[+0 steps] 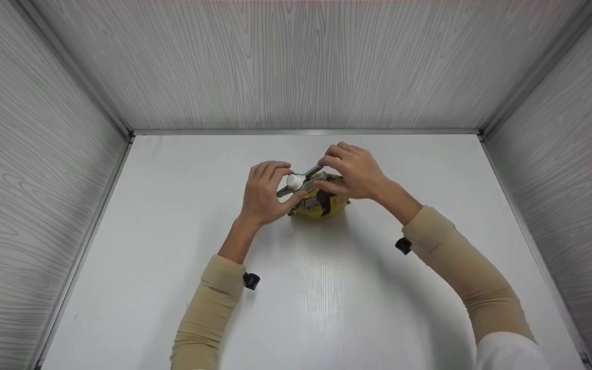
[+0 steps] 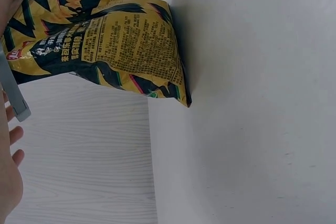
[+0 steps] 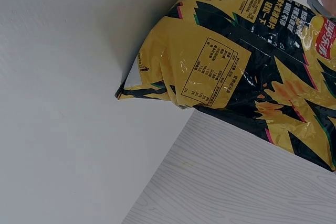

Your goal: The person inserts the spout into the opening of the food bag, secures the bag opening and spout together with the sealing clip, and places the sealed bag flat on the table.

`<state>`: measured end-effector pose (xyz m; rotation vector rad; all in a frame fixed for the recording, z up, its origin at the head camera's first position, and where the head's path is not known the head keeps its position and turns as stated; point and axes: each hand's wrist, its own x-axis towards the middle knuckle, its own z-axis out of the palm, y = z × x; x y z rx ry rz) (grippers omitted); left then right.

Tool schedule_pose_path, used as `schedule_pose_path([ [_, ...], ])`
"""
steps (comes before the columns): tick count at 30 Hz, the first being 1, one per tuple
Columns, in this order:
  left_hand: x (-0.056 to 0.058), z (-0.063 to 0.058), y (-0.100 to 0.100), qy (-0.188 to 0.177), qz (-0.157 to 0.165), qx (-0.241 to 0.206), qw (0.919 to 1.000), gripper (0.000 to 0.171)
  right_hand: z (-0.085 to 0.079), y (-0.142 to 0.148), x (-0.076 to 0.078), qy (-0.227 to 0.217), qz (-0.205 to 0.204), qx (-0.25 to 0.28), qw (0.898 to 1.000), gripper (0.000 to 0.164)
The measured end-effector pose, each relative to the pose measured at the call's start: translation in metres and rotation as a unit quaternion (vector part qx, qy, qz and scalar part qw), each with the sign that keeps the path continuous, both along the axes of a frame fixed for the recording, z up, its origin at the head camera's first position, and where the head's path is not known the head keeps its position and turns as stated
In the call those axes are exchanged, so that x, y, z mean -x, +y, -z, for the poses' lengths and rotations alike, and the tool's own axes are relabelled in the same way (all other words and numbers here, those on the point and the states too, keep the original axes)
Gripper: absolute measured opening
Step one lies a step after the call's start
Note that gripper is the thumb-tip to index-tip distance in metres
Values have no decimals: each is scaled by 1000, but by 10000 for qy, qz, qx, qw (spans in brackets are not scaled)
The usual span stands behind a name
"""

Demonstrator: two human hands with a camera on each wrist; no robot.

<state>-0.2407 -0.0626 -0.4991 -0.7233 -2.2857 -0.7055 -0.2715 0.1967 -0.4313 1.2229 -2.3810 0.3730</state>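
Observation:
A yellow and black chip bag (image 1: 321, 203) stands upright on the white table, its printed back showing in the left wrist view and the right wrist view. Across its top lies a grey bag clip (image 1: 284, 191) with a round white cap (image 1: 295, 181). My left hand (image 1: 264, 194) holds the clip's left end between thumb and fingers, beside the cap. With thumb and fingertips, my right hand (image 1: 355, 172) grips the clip's bars toward the right side of the bag top. The clip's bars look spread apart there; the bag's top edge is partly hidden by the hands.
The white tabletop (image 1: 316, 308) is bounded by grey wood-grain panels at the back (image 1: 296, 67), left (image 1: 29, 169) and right (image 1: 563, 154). A small black device sits at each sleeve cuff.

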Motion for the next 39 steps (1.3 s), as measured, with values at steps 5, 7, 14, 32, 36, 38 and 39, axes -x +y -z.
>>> schedule_pose_path([
  [5, 0, 0, 1, -78, -48, 122, 9999, 52, 1, 0, 0, 29, -22, -23, 10000, 45],
  [7, 0, 0, 2, -122, -70, 186, 9997, 53, 2, 0, 0, 41, -23, -31, 10000, 45],
  [14, 1, 0, 4, -173, -161, 371, 9990, 55, 1, 0, 0, 76, -46, -31, 10000, 44],
  [32, 0, -3, 6, -339, -120, 334, 9988, 52, 1, -1, 0, 147, -17, -42, 9999, 42],
  [36, -1, -3, 6, -331, -110, 357, 9988, 52, 1, -2, 0, 221, -37, -27, 9997, 40],
  [38, -1, -3, 6, -349, -104, 363, 9987, 51, 0, -3, 0, 223, -40, -23, 9997, 39],
  [39, -1, -3, 6, -355, -100, 370, 9986, 51, 0, -3, 0, 229, -41, -25, 9997, 39],
])
